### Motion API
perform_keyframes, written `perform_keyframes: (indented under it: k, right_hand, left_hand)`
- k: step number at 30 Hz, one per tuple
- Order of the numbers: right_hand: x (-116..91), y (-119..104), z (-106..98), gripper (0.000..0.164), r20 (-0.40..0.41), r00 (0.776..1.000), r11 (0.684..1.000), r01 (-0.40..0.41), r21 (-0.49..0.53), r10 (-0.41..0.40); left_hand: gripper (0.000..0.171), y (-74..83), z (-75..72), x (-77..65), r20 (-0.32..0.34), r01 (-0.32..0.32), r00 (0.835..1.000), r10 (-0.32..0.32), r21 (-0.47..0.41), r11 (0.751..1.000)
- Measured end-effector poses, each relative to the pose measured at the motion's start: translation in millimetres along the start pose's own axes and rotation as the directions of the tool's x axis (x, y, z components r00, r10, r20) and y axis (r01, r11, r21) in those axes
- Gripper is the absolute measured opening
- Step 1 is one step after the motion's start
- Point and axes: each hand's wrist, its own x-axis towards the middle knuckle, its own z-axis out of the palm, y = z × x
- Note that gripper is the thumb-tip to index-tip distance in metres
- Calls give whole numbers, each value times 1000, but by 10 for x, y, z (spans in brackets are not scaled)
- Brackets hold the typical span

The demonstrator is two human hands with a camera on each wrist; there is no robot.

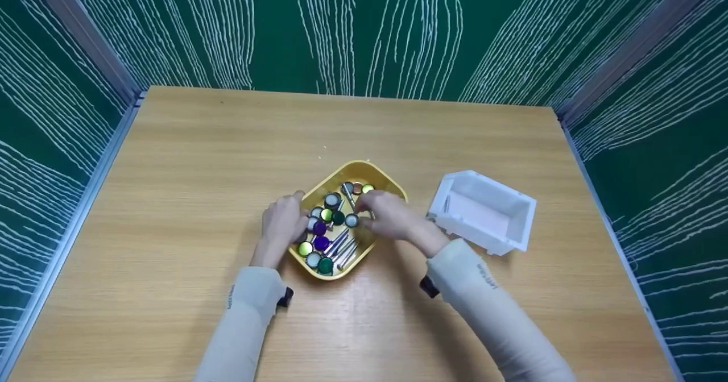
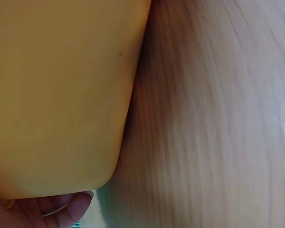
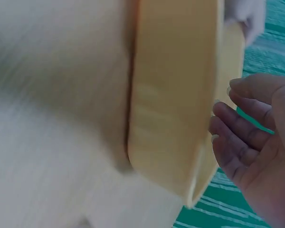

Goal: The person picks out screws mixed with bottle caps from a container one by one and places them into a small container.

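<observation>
A yellow rounded container (image 1: 372, 171) stands on the wooden table, seen from the side in both wrist views. Inside lie several round caps in purple (image 1: 321, 243), dark green (image 1: 325, 266), yellow-green and silver, along with several long metal bolts (image 1: 339, 244). My left hand (image 1: 282, 218) grips the container's left edge; its curled fingers (image 2: 76, 209) show beside the wall. Over the right side of the container, my right hand (image 1: 388, 214) reaches in above the caps and bolts. In the right wrist view, its fingers (image 3: 242, 126) are loosely bent, with nothing visible between them and the thumb.
To the right of the yellow container stands a white bin (image 1: 483, 211) with a thin small item against its inner left wall. Small pale specks dot the table (image 1: 227, 143) behind the container. Green panels (image 1: 375, 35) with white streaks border the table's back and sides.
</observation>
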Motion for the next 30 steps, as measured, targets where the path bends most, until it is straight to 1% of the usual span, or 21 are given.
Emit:
perform_keyframes:
  k: [4, 7, 10, 12, 15, 19, 21, 25, 27, 30]
  right_hand:
    - [38, -82, 101, 22, 73, 997, 998, 39, -42, -35]
    - [67, -143, 157, 22, 113, 993, 997, 41, -58, -34]
    - [103, -196, 223, 27, 136, 990, 997, 38, -66, -29]
    - [124, -221, 277, 33, 148, 988, 995, 47, -87, -34]
    - [141, -237, 365, 40, 166, 986, 985, 55, -163, -28]
    - [151, -242, 459, 41, 173, 985, 956, 60, -287, -10]
    - [155, -250, 481, 39, 175, 985, 943, 57, -329, 2]
    - [160, -285, 485, 36, 190, 982, 924, 51, -378, 24]
    - [160, -304, 479, 36, 199, 980, 923, 48, -382, 32]
    - [163, -311, 480, 31, 198, 980, 925, 48, -378, 31]
  left_hand:
    - [38, 3, 7, -2, 4, -4, 1000, 4, 0, 1000]
    - [38, 0, 12, -7, 8, -9, 1000, 9, 0, 1000]
    - [37, -12, 15, -11, -11, -13, 1000, 13, 2, 1000]
    - [36, -20, 20, -12, -29, -14, 999, 14, 6, 1000]
    - [34, -25, 28, -12, -39, -29, 999, 29, 2, 1000]
    - [33, -21, 40, -11, -32, -33, 999, 33, 0, 999]
    - [34, -19, 43, -10, -28, -30, 999, 30, -2, 1000]
    - [34, -19, 40, -8, -24, -25, 999, 25, -7, 1000]
    - [34, -19, 34, -9, -19, -23, 1000, 23, -11, 1000]
    - [35, -14, 34, -6, -11, -19, 1000, 19, -11, 1000]
